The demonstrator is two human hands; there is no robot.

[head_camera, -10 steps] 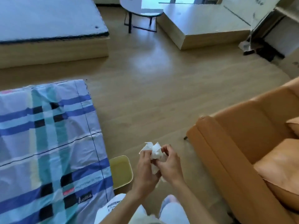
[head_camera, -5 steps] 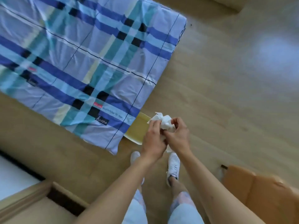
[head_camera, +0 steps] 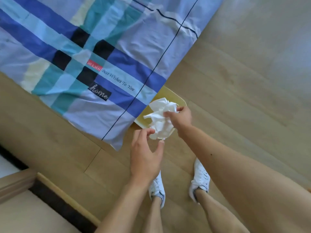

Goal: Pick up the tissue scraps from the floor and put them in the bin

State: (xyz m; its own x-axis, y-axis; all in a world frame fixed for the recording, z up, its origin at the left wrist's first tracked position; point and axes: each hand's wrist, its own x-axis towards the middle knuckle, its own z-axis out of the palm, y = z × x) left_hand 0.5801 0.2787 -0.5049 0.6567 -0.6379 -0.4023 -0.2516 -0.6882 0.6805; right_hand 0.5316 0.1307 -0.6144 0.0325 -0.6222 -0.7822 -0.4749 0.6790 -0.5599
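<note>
A crumpled wad of white tissue scraps [head_camera: 160,118] hangs right over the yellow bin [head_camera: 178,100], which stands on the wooden floor with its left part hidden under the checked sheet. My right hand [head_camera: 180,117] pinches the wad at its upper right side. My left hand [head_camera: 145,155] is just below the wad with its fingers spread; its fingertips are close to the tissue's lower edge and hold nothing.
A blue, teal and white checked bed sheet [head_camera: 94,52] covers the bed at upper left and overhangs the bin. My feet in white shoes [head_camera: 199,180] stand on the floor below the bin. A wooden frame edge [head_camera: 55,199] runs across the lower left.
The view has closed in on the bin. My left hand has let go of the tissue and opened, while my right hand has carried the wad over the bin.
</note>
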